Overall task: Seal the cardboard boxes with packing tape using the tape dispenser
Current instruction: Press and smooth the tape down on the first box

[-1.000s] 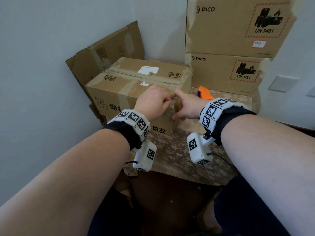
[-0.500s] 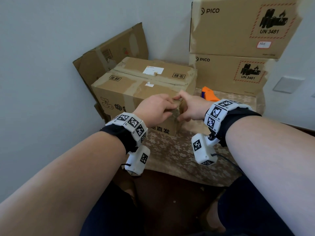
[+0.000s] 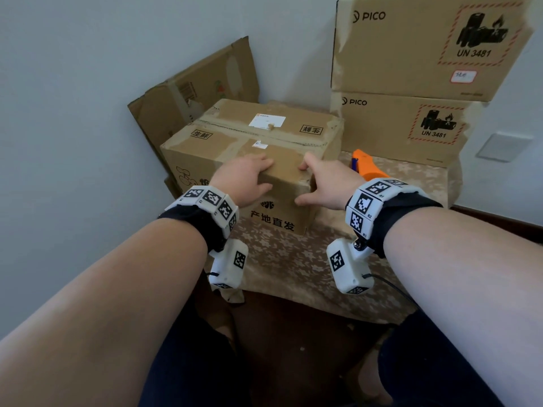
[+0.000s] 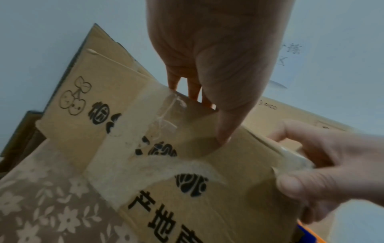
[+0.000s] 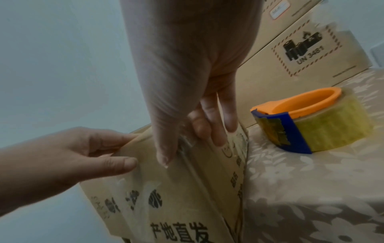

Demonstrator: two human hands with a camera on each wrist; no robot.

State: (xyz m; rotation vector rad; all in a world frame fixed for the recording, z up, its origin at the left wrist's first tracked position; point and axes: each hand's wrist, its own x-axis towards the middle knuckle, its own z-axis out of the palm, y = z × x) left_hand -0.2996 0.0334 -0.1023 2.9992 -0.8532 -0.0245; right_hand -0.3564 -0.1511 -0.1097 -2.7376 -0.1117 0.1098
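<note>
Both my hands spread apart since: left hand [image 3: 245, 180] & right hand [image 3: 329, 183] flat, smoothing tape on box [image 3: 223, 142]; dispenser [image 5: 311, 121] idle, PICO boxes [image 3: 411, 124] pending.

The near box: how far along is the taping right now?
Done: tape strips already lie over the near box top and front face. In hand: left hand and right hand both rest over its front top edge, thumbs on the front face, seemingly pressing a strip down. The tape dispenser sits idle on the tablecloth beside the box. Left: whether more seams need taping cannot be told here.
</note>
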